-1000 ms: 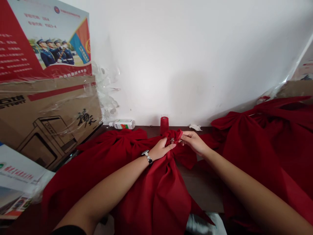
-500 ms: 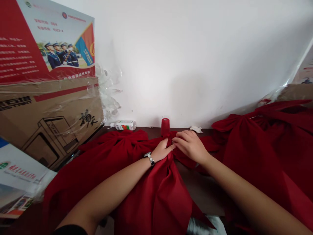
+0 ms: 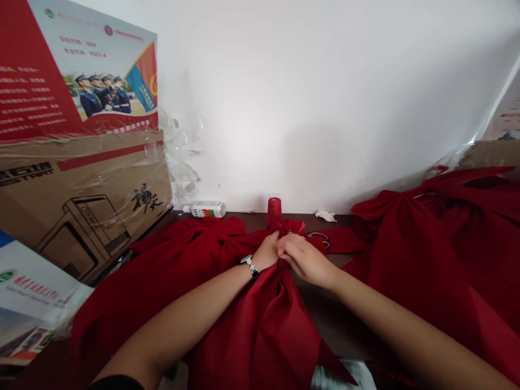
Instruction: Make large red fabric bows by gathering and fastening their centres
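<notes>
At the middle of the head view, my left hand point(image 3: 268, 251) is closed around the gathered part of a red cloth bow point(image 3: 280, 314), whose tails hang down towards me. My right hand point(image 3: 303, 260) meets it with its fingers pinched together over the gathers. Whatever lies in that pinch is too small or hidden to name. A spool of red thread point(image 3: 274, 212) stands upright just beyond my hands, with several needles or pins sticking up from its top. Metal scissors point(image 3: 325, 239) lie on red cloth to the right, their handles showing.
Red cloth bows lie to the left point(image 3: 203, 235) and right point(image 3: 410, 227). A plastic bottle point(image 3: 208, 209) rests on its side against the wall, and a crumpled white tissue point(image 3: 325, 216) is at the back. Cardboard boxes point(image 3: 93, 184) rise on the left.
My right hand has moved down and slightly left, towards my left hand, uncovering the scissors handles and the top of the gathered cloth. My left hand keeps its grip.
</notes>
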The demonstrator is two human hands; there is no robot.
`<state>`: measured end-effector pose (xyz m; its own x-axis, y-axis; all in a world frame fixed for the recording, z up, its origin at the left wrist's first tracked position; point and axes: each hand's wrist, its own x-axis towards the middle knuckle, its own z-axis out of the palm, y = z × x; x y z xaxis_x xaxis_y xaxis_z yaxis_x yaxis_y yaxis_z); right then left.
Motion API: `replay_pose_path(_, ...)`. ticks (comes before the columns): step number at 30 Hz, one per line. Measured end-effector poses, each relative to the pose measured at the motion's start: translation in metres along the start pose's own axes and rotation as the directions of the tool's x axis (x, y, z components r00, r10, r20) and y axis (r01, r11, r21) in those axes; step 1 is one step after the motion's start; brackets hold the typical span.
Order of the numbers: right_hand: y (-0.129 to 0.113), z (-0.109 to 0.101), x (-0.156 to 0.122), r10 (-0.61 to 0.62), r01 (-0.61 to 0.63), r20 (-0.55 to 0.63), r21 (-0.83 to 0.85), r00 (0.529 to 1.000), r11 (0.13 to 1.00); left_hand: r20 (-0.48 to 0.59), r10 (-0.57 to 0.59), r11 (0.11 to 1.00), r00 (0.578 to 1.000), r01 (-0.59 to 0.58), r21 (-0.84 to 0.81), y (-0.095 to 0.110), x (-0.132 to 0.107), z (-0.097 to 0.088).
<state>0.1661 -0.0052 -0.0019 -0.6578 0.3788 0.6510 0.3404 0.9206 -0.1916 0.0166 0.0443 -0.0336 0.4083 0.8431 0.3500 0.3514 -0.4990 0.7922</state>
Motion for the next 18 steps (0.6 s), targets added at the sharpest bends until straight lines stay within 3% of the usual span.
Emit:
replay_pose_path(3,-0.019,0.016,0.000,0.140,-0.188,0.141,0.431,0.980,0.883,-0.011,-0.073,0.997,0.997,0.072,-0.016,0.002,0.000,-0.003)
replay_pose_path(6,-0.031,0.029,-0.001,0.183,-0.353,0.302,0.771,0.936,0.530,-0.056,-0.096,0.994,0.994,0.093,-0.052,0.004,-0.001,-0.004)
replay_pose_path(8,-0.032,0.030,-0.001,0.119,-0.448,0.432,0.848,0.894,0.283,-0.078,-0.075,0.994,0.994,0.068,-0.083,0.004,-0.002,-0.004)
replay_pose_path(11,-0.029,0.022,-0.001,-0.012,-0.570,0.572,0.818,0.820,0.074,-0.119,-0.047,0.991,0.992,0.032,-0.131,0.002,-0.001,-0.003)
replay_pose_path(13,-0.026,0.018,-0.002,-0.068,-0.620,0.618,0.784,0.784,-0.023,-0.163,-0.035,0.988,0.986,0.009,-0.156,0.000,-0.001,-0.003)
replay_pose_path(15,-0.026,0.016,-0.004,-0.109,-0.659,0.651,0.750,0.751,-0.060,-0.204,-0.023,0.989,0.979,-0.008,-0.149,-0.001,0.001,-0.004)
replay_pose_path(18,-0.029,0.015,-0.004,-0.219,-0.746,0.729,0.666,0.648,0.010,-0.235,-0.044,0.994,0.971,0.020,-0.106,-0.003,0.001,-0.006)
